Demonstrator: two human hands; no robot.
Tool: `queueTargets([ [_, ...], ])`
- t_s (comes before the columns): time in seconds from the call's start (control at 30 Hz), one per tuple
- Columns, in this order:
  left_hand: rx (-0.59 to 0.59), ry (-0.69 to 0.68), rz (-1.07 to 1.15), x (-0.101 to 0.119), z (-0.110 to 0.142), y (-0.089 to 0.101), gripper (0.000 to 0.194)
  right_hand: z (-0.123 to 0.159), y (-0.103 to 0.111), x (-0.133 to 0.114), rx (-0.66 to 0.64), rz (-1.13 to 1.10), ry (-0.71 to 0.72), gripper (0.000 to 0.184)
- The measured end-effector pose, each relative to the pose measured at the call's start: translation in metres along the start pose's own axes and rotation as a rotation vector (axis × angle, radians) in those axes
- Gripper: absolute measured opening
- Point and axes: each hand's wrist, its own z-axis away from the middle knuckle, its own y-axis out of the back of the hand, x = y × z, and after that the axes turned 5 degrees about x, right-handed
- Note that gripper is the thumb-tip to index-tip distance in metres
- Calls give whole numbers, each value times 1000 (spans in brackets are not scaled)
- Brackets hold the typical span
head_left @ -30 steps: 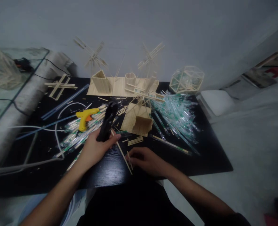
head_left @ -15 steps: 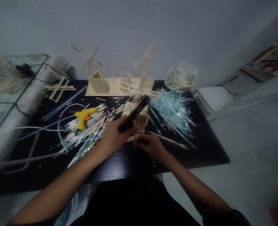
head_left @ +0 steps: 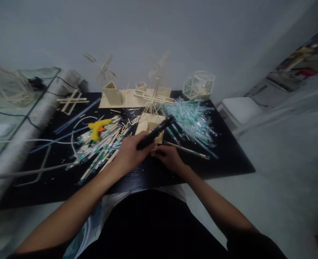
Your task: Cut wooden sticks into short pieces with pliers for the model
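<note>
My left hand (head_left: pixel 132 151) is closed around a long black tool (head_left: pixel 160 131), tilted up to the right; its kind is not clear. Close beside it, my right hand (head_left: pixel 171 157) has its fingers pinched near the table's front, on what looks like a short wooden stick (head_left: pixel 153 149), mostly hidden. Just beyond both hands lies a pale wooden base (head_left: pixel 142 126) with a small stick-built box (head_left: pixel 152 126), partly covered by the tool. Behind it rises a windmill model with crossed stick blades (head_left: pixel 155 98).
A yellow glue gun (head_left: pixel 95 130) lies on wrapped sticks (head_left: pixel 102 154) at left. Clear green-marked wrappers (head_left: pixel 192 120) are heaped at right. More stick models, a box (head_left: pixel 111 94) and a faceted frame (head_left: pixel 199 86), stand along the wall. A white stool (head_left: pixel 242 109) is beyond the table's right side.
The view has shifted, so the table sits slightly differently. Both hands stay close together; the right hand's pinched stick now shows less. The black tool still slants up from my left hand.
</note>
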Motion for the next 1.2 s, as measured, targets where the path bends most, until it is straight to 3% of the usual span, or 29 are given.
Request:
queueTargets([
  [0.37, 90, -59, -68, 2, 3, -7, 15, -1, -1, 4, -37, 51, 38, 11],
  [1.2, 69, -102, -7, -4, -1, -7, 13, 3, -8, 21, 3, 36, 74, 5],
])
